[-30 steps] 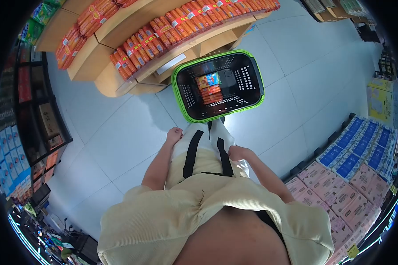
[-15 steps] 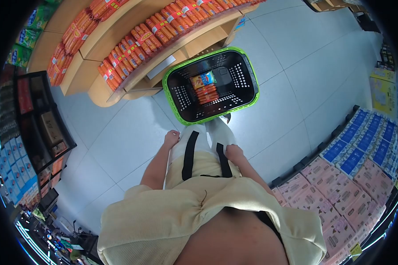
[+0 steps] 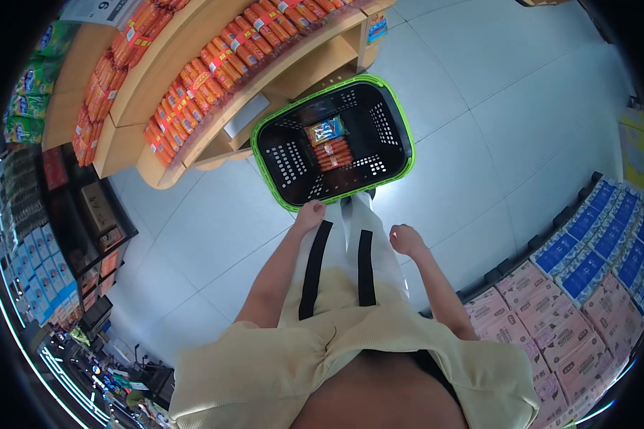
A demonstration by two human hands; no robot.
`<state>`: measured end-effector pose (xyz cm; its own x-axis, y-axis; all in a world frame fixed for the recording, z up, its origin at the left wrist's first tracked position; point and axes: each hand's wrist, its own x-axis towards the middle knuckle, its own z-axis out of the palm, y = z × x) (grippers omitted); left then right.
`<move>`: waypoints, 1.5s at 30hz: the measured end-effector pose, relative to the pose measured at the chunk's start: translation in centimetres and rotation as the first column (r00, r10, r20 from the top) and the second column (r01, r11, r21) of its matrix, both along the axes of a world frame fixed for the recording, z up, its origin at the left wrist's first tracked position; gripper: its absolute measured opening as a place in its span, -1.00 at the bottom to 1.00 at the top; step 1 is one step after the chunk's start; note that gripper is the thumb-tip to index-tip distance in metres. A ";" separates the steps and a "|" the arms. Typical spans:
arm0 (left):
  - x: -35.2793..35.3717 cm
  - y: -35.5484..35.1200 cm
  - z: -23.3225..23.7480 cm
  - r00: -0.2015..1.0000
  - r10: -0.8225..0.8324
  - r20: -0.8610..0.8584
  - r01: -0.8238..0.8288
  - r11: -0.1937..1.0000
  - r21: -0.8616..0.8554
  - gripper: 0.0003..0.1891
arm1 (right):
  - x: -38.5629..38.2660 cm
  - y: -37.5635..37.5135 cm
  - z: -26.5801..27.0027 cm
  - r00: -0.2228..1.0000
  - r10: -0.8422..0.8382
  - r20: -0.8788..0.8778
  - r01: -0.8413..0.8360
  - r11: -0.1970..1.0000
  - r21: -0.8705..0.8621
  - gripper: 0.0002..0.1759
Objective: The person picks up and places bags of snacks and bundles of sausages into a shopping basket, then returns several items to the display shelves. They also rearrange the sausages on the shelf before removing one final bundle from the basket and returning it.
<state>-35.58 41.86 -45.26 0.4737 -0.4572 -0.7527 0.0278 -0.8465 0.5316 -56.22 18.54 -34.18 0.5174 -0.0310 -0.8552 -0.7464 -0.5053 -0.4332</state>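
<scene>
A black shopping basket (image 3: 279, 136) with a bright green rim stands upright on the floor before my legs. In it lie a blue and yellow snack packet (image 3: 327, 131) and a red pack of sausages (image 3: 333, 154). My left hand (image 3: 310, 214) is over my left thigh, just below the basket's near rim, with its fingers curled in and no object showing. Out to the right of my other leg, my right hand (image 3: 406, 239) hangs loosely closed with nothing visible in it, a little way from the basket.
A curved wooden shelf (image 3: 293, 75) with rows of red sausage packs (image 3: 218, 61) borders the basket at upper left. Pink packs (image 3: 544, 300) and blue-white packs (image 3: 587, 236) are stacked at right. A dark rack (image 3: 86, 207) stands left. Pale tiled floor (image 3: 465, 164) lies between.
My left hand has swung forward and inward, close to the basket rim. My right hand has moved outward, off my thigh. The shelf and basket have shifted slightly left in view.
</scene>
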 end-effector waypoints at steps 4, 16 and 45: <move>1.7 -2.0 -4.3 0.998 0.053 -0.017 -0.052 0.996 0.069 -0.75 | 4.7 -2.4 -9.0 0.945 -0.189 0.266 0.212 0.975 -0.062 -0.86; 6.8 -5.6 -25.2 0.992 0.093 0.079 -0.113 0.950 0.292 -0.72 | 17.0 -2.7 -33.4 0.812 -0.515 0.275 0.554 0.828 -0.088 -0.80; 6.6 -6.0 -36.4 0.958 -0.287 -0.007 0.267 0.881 0.392 -0.77 | 15.9 -6.8 -37.1 0.793 -0.595 -0.131 0.604 0.796 0.037 -0.60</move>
<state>-28.97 35.83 -81.68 0.4119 -0.2548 -0.8749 -0.2556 -0.9539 0.1574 -40.29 11.70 -71.26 0.3209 -0.2401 -0.9162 -0.9326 0.0888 -0.3499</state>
